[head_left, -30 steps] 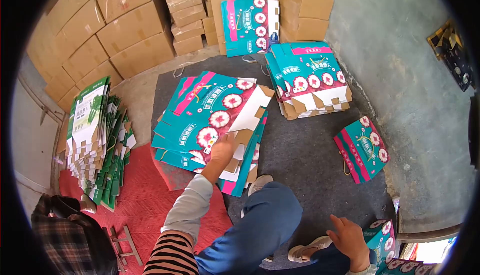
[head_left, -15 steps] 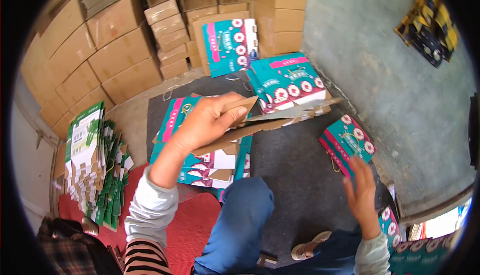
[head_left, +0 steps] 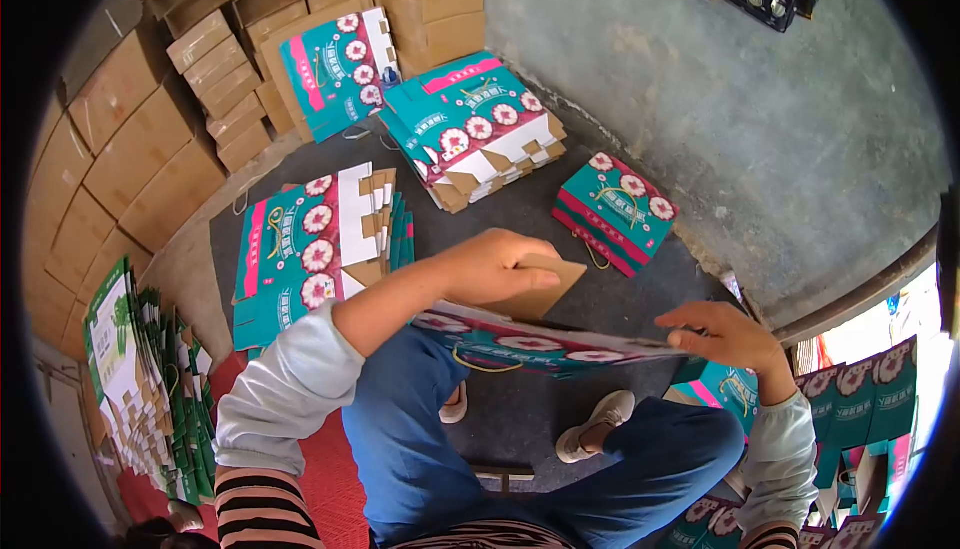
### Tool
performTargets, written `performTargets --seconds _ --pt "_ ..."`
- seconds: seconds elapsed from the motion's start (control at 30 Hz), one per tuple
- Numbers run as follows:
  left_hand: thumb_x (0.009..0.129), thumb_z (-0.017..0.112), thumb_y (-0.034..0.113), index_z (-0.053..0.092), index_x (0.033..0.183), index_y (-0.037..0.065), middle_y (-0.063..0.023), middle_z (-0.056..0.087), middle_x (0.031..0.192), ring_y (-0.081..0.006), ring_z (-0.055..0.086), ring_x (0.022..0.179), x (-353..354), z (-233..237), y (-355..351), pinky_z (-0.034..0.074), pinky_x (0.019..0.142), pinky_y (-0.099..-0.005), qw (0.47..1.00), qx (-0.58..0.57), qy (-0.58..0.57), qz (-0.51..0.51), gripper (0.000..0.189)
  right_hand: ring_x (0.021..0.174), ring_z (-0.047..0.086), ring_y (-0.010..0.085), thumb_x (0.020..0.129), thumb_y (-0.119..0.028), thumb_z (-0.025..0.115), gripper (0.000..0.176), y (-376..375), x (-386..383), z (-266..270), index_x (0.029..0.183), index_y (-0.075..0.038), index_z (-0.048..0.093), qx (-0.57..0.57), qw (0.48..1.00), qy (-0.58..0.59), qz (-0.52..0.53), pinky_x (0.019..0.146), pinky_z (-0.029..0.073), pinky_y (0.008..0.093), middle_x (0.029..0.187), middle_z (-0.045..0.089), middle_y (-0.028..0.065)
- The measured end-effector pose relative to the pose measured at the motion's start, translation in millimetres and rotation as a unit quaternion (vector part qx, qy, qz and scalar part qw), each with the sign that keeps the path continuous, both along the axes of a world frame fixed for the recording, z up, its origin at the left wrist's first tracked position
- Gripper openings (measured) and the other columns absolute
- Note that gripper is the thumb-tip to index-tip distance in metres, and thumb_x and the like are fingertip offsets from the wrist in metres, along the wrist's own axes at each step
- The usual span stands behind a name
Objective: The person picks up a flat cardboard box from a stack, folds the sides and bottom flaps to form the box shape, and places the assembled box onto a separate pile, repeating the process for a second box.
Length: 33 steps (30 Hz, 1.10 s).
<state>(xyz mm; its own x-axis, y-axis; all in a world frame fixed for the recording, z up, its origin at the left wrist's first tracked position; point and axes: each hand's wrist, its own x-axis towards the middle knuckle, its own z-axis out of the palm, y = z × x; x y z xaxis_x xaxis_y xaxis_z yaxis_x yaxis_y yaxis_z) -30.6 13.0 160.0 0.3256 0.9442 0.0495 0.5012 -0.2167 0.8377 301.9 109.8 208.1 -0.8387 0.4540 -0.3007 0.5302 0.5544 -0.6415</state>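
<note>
My left hand is closed on a brown inner flap of a flat teal-and-maroon printed carton. The carton hangs over my knees, seen nearly edge-on, with a yellow cord handle on its near side. At its right end is my right hand, with thumb and fingers apart; whether it touches the edge is hard to tell. To the left lies a stack of flat cartons of the same print. Beyond the held carton sits another stack, its notched white flaps facing me.
A made-up gift box with cord handles stands by the grey wall. Brown boxes are piled at the back left. Green-and-white folded cartons lean at the left. More teal boxes stand at the lower right.
My view has turned right. My left hand has brought the carton down and toward me, off the stacks, and its printed side now shows. My right hand has come to the carton's right end.
</note>
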Motion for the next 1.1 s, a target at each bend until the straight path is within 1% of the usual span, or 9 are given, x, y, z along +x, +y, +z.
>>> performTargets --seconds 0.2,0.4,0.47,0.53,0.6,0.7,0.8,0.9,1.1 --pt "0.092 0.058 0.033 0.061 0.113 0.005 -0.0125 0.067 0.098 -0.0189 0.062 0.091 9.4 -9.3 13.4 0.047 0.082 -0.032 0.997 -0.043 0.009 -0.056 0.035 0.103 0.06 0.0291 0.08 -0.045 0.068 0.057 -9.6 -0.8 -39.6 0.119 -0.004 0.061 -0.005 0.996 -0.059 0.071 0.089 0.047 0.036 0.112 0.062 0.0171" --pt "0.093 0.056 0.03 0.062 0.111 0.004 -0.0084 0.066 0.1 -0.0188 0.062 0.091 -19.7 -12.6 51.3 0.048 0.08 -0.0308 0.994 0.03 0.067 -0.081 0.032 0.083 0.063 0.0354 0.089 -0.032 0.057 0.036 -12.7 -14.5 -66.5 0.112 -0.004 0.062 0.091 0.991 0.041 0.091 0.073 0.05 0.0396 0.092 0.065 0.0186" --pt "0.094 0.054 0.028 0.06 0.113 0.005 -0.0076 0.066 0.099 -0.0164 0.063 0.09 -48.1 -4.1 58.4 0.048 0.077 -0.03 0.989 -0.032 -0.125 0.071 0.031 0.079 0.062 0.0367 0.091 -0.029 0.053 0.031 -8.5 -20.7 -70.7 0.107 -0.003 0.062 0.111 0.989 0.048 0.082 0.069 0.049 0.0411 0.086 0.064 0.02" --pt "0.091 0.053 0.015 0.058 0.11 0.002 -0.0088 0.065 0.094 -0.015 0.064 0.086 -66.8 6.6 46.2 0.048 0.069 -0.0262 0.86 0.216 -0.31 0.343 0.023 0.078 0.061 0.0375 0.093 -0.027 0.051 0.028 -3.4 -31.3 -62.2 0.102 -0.003 0.062 0.035 0.998 0.003 0.045 0.067 0.047 0.0427 0.082 0.062 0.0216" --pt "0.092 0.052 0.016 0.058 0.108 0.002 -0.0079 0.062 0.092 -0.0143 0.062 0.082 -52.6 12.2 14.6 0.049 0.07 -0.0266 0.743 0.267 -0.288 0.542 0.023 0.072 0.061 0.0373 0.094 -0.027 0.05 0.029 2.1 -34.4 -73.5 0.097 -0.001 0.061 0.024 0.998 0.051 0.018 0.064 0.046 0.0421 0.078 0.061 0.0212" --pt "0.088 0.06 0.018 0.052 0.116 0.002 -0.0092 0.059 0.1 -0.0179 0.058 0.092 -8.6 -26.1 -23.3 0.048 0.078 -0.0311 0.826 0.181 -0.217 0.487 0.034 0.068 0.062 0.0309 0.094 -0.028 0.051 0.03 10.7 -54.7 -81.2 0.094 0.0 0.061 0.012 0.996 0.079 -0.029 0.064 0.046 0.0404 0.073 0.061 0.0178" --pt "0.078 0.071 0.037 0.041 0.129 -0.006 -0.0275 0.049 0.122 -0.0357 0.046 0.119 28.9 -82.6 -30.3 0.036 0.102 -0.0416 0.901 0.117 -0.114 0.401 0.074 0.066 0.063 0.0198 0.093 -0.027 0.053 0.03 21.4 -74.5 -92.0 0.092 0.0 0.063 -0.005 0.991 0.087 -0.099 0.062 0.048 0.0354 0.071 0.062 0.0116" --pt "0.075 0.069 0.055 0.03 0.136 -0.012 -0.032 0.042 0.133 -0.0367 0.046 0.123 49.5 -105.7 -3.9 0.04 0.1 -0.038 0.931 -0.007 -0.057 0.359 0.099 0.065 0.062 0.012 0.092 -0.027 0.054 0.03 31.0 -93.0 -107.8 0.092 0.0 0.066 -0.054 0.981 0.088 -0.166 0.059 0.049 0.0285 0.073 0.064 0.0057" --pt "0.077 0.066 0.057 0.047 0.125 -0.009 -0.0267 0.056 0.118 -0.0303 0.056 0.111 72.9 -86.0 25.9 0.045 0.093 -0.0347 0.926 -0.13 -0.249 0.254 0.083 0.062 0.064 0.0142 0.089 -0.025 0.054 0.03 6.4 -98.7 -127.7 0.088 0.002 0.065 -0.1 0.968 0.126 -0.191 0.054 0.051 0.0272 0.072 0.064 0.0073"
